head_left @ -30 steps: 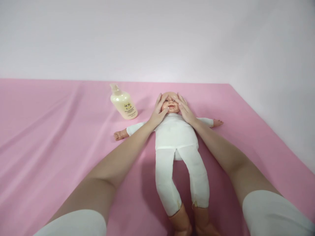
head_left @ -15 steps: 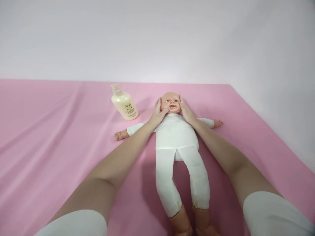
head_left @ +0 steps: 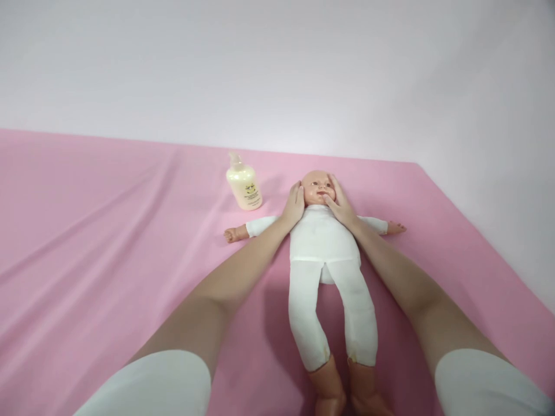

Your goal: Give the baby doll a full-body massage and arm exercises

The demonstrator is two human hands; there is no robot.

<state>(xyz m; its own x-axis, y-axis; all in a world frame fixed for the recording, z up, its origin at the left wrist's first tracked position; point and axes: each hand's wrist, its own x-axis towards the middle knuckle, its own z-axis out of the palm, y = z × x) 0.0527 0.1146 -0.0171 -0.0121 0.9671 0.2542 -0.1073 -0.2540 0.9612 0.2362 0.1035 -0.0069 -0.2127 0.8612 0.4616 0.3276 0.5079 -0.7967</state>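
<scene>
A baby doll (head_left: 324,237) in a white cloth suit lies on its back, arms out to the sides and feet toward me. Against the left side of its bald head (head_left: 318,180) rests my left hand (head_left: 295,203), palm in and fingers stretched out. My right hand (head_left: 342,202) lies along the other side of the head, fingers extended upward, with its thumb by the doll's mouth. The two hands frame the head between them; the palms are partly hidden. Left of the doll stands a pump bottle (head_left: 245,186) of pale yellow liquid.
A pink cloth (head_left: 130,248) with creases on its left covers the surface under the doll. Its far edge and right edge border a plain whitish area (head_left: 269,69).
My right thumb has come onto the doll's face near the mouth, while my left thumb has left the cheek. The doll's head has turned slightly to the right. The view has shifted.
</scene>
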